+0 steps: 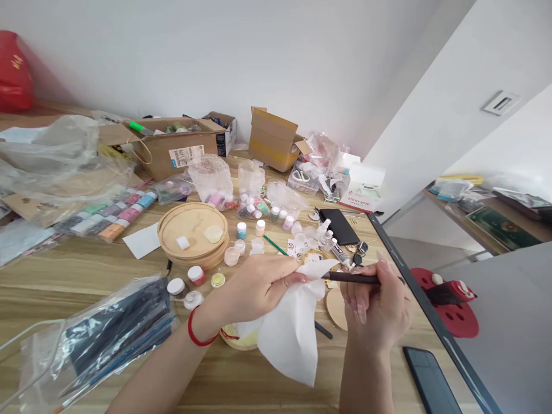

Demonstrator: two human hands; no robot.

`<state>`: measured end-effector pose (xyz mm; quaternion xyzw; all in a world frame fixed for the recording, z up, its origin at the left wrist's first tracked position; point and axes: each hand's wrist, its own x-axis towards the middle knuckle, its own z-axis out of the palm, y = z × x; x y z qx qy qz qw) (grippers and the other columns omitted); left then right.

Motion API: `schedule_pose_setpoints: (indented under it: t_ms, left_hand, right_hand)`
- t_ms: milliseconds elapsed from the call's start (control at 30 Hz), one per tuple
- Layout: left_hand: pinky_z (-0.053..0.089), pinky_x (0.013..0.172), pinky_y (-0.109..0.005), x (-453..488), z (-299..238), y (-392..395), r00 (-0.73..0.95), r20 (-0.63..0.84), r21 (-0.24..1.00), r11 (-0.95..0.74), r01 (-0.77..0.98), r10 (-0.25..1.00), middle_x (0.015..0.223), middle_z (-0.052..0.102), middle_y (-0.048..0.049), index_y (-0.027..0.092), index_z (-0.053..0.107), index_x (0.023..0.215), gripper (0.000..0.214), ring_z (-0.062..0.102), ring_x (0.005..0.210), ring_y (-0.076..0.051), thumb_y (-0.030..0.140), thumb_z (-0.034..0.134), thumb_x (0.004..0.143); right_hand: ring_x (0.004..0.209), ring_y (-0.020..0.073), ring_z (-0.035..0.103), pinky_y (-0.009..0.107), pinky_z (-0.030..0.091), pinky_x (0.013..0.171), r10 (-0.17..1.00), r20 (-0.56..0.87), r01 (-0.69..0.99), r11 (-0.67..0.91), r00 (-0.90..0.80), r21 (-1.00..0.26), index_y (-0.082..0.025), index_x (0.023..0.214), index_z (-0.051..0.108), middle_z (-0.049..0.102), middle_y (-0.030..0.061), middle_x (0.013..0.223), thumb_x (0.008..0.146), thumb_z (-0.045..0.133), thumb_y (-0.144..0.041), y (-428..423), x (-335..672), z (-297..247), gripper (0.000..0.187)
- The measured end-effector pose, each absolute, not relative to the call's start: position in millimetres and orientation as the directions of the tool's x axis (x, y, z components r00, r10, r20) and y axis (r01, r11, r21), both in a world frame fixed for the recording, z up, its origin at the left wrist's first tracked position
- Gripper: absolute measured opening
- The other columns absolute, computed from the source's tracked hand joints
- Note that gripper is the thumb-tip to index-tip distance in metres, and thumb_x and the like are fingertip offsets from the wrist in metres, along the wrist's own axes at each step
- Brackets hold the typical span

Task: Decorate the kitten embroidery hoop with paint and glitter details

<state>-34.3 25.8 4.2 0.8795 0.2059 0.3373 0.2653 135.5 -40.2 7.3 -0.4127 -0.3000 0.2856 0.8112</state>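
In the middle of the head view, my left hand pinches a white tissue between thumb and fingers. The tissue is folded over one end of a slim dark-handled tool, so its tip is hidden and I cannot tell whether it is a brush or a pen. My right hand grips the other end of this tool, which lies nearly level. Below the tissue sits a round wooden piece with pale yellow on it, partly covered. A small wooden disc lies just left of my right hand.
Stacked round wooden trays stand left of centre, with several small powder jars nearby. A plastic bag of brushes lies front left. Cardboard boxes line the wall. A phone rests near the table's dark right edge.
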Motion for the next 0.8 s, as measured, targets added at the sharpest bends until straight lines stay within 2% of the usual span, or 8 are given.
schedule_pose_setpoints:
  t_ms: [100,167,333,433,533,633,800]
  left_hand:
    - [0.030,0.056,-0.024,-37,11,25,0.762,0.369,0.697,-0.701,0.153,0.533,0.058,0.043,0.0052,0.018,0.040,0.063,0.035,0.038,0.054,-0.009,0.026,0.044,0.097]
    - [0.029,0.056,-0.025,-36,12,26,0.753,0.324,0.745,-0.645,0.170,0.573,0.057,0.042,0.0052,0.018,0.041,0.062,0.037,0.037,0.054,-0.008,0.030,0.044,0.097]
    - [0.025,0.054,-0.027,-26,7,29,0.537,0.286,0.827,-0.487,0.281,0.794,0.054,0.037,0.0052,0.018,0.035,0.058,0.041,0.034,0.053,-0.009,0.034,0.044,0.095]
    - [0.024,0.054,-0.027,-24,6,30,0.499,0.265,0.862,-0.435,0.261,0.825,0.055,0.035,0.0050,0.018,0.032,0.059,0.042,0.034,0.054,-0.009,0.036,0.042,0.096]
    - [0.025,0.053,-0.026,-28,7,30,0.557,0.273,0.872,-0.446,0.200,0.784,0.058,0.033,0.0052,0.019,0.032,0.060,0.042,0.032,0.054,-0.009,0.036,0.042,0.097]
    - [0.026,0.055,-0.025,-33,8,29,0.653,0.291,0.824,-0.530,0.200,0.699,0.058,0.038,0.0054,0.018,0.038,0.063,0.038,0.035,0.054,-0.009,0.034,0.042,0.098]
    - [0.027,0.057,-0.027,-41,12,30,0.785,0.227,0.676,-0.674,0.299,0.576,0.060,0.047,0.0043,0.018,0.043,0.065,0.035,0.041,0.057,-0.010,0.029,0.043,0.097]
  right_hand:
    - [0.021,0.0050,0.025,0.020,0.022,0.030,0.761,0.171,-0.291,0.431,0.626,-0.854,-0.018,0.056,0.061,0.037,-0.0084,0.025,0.083,0.060,-0.030,-36,140,5,0.029]
    - [0.021,0.0048,0.024,0.020,0.021,0.030,0.770,0.157,-0.306,0.420,0.619,-0.854,-0.017,0.056,0.060,0.035,-0.0090,0.025,0.082,0.061,-0.030,-33,140,3,0.029]
    - [0.024,0.0070,0.034,0.021,0.029,0.032,0.686,0.249,-0.201,0.505,0.684,-0.839,-0.017,0.060,0.063,0.045,-0.0057,0.028,0.085,0.060,-0.030,-30,134,0,0.029]
    - [0.025,0.0081,0.038,0.021,0.033,0.034,0.669,0.273,-0.184,0.528,0.692,-0.829,-0.017,0.062,0.065,0.048,-0.0048,0.030,0.086,0.058,-0.030,-30,131,-1,0.028]
    - [0.023,0.0063,0.032,0.020,0.029,0.031,0.729,0.218,-0.288,0.501,0.649,-0.816,-0.017,0.061,0.064,0.043,-0.0070,0.027,0.085,0.058,-0.029,-29,133,-1,0.027]
    - [0.022,0.0048,0.025,0.019,0.021,0.028,0.787,0.146,-0.367,0.432,0.599,-0.824,-0.016,0.060,0.063,0.038,-0.0087,0.026,0.083,0.059,-0.030,-29,138,0,0.028]
    - [0.021,0.0053,0.025,0.020,0.020,0.028,0.745,0.122,-0.271,0.384,0.656,-0.883,-0.016,0.055,0.060,0.036,-0.0084,0.024,0.082,0.064,-0.031,-32,140,2,0.031]
